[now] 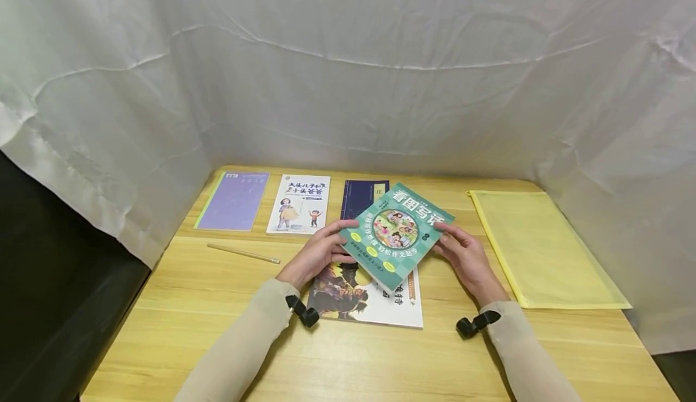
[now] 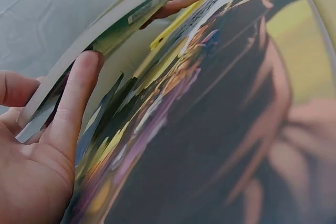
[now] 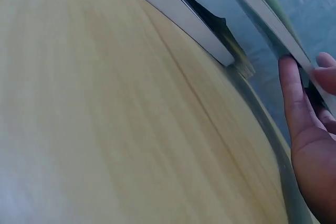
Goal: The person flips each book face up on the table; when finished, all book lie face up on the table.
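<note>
In the head view a green book [image 1: 396, 230] is held above the table, tilted, with its illustrated cover up. My left hand [image 1: 318, 254] grips its left edge and my right hand [image 1: 469, 262] grips its right edge. Below it lies a larger book with a dark painted figure on the cover [image 1: 345, 296], partly hidden by the green one. The left wrist view shows my left hand [image 2: 44, 140] with the book's edge between thumb and fingers. At the right border of the right wrist view, my right hand [image 3: 310, 124] pinches the opposite edge.
Along the back lie a purple notebook [image 1: 234, 202], a white picture book [image 1: 298, 205] and a navy book [image 1: 356, 198], partly covered from view. A pencil [image 1: 243, 253] lies in front of them. At the right is a yellow mesh document pouch [image 1: 549, 251]. Grey curtains [image 1: 370, 87] surround the table.
</note>
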The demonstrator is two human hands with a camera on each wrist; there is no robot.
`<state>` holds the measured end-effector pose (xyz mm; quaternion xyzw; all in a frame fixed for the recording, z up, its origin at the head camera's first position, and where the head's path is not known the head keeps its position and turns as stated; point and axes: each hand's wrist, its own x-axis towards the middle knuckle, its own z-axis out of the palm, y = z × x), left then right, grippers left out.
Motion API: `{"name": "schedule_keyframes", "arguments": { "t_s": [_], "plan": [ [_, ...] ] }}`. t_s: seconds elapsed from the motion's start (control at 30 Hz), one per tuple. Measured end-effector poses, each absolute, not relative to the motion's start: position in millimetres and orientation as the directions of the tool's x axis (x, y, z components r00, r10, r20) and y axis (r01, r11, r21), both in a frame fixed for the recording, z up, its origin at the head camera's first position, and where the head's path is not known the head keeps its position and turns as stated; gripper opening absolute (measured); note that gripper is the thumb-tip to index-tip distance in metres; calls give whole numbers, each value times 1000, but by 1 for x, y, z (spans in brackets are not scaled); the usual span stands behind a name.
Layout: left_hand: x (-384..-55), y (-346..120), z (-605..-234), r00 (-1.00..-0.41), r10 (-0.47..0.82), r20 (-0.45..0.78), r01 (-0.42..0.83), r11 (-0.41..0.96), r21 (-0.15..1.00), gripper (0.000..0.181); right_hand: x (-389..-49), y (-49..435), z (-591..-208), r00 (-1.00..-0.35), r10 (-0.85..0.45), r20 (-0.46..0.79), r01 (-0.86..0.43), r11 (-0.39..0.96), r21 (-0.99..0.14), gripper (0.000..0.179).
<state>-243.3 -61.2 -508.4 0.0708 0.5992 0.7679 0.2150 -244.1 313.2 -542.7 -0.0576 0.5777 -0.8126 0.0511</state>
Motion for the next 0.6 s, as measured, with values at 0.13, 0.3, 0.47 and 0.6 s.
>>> {"name": "schedule_keyframes", "arguments": {
  "t_s": [0.13, 0.3, 0.47, 0.6],
  "plan": [
    [-245, -60, -509, -896, 422, -141, -246, -206, 947, 53, -244, 315, -543, -987, -162, -6, 59, -324, -944, 31],
    [-246, -59, -507, -896, 430, -114, -230, -227, 946, 54, -244, 318, -542, -982, -188, -24, 84, -318, -944, 29],
    [-244, -55, -505, -889, 446, -103, -228, -237, 944, 55, -243, 315, -541, -974, -226, -26, 90, -277, -957, 33],
    [-243, -48, -506, -874, 480, -78, -218, -243, 945, 57, -243, 311, -542, -964, -263, -33, 93, -222, -970, 36]
  ]
}}
